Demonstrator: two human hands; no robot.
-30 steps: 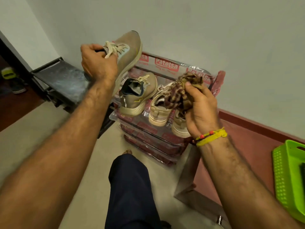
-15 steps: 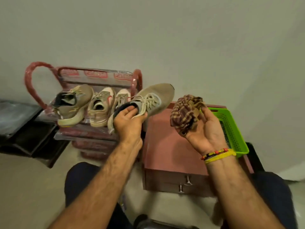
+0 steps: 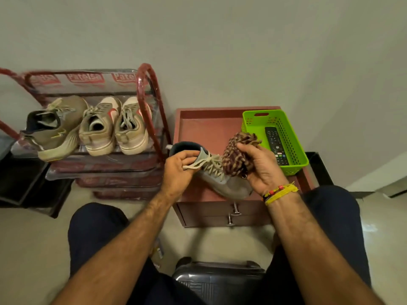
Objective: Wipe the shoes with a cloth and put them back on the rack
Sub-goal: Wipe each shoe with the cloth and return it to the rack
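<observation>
One shoe (image 3: 222,179) is off the rack (image 3: 146,89) and held over the front edge of the low drawer unit (image 3: 198,128), just above its top. The left hand (image 3: 179,170) grips it at the collar, fingers curled over the tongue and laces, heel toward the rack, toe pointing to the front right. The right hand (image 3: 262,168) holds the bunched checked cloth (image 3: 237,155), fingers wrapped round it, and the cloth is touching or just over the shoe's upper near the laces; which of the two cannot be told.

So the wiping of this shoe looks to be at its start, or barely begun. Its matching shoe (image 3: 55,128) stands at the left end of the rack's top shelf, and a paler pair (image 3: 114,126) stands beside it toward the right end. Whether any of those three is already wiped does not show. What is left, at the least: finish wiping the held shoe and set it back on the shelf, where a gap beside its mate seems narrow.

A green basket (image 3: 295,155) with a remote (image 3: 275,144) sits at the unit's back right corner.
</observation>
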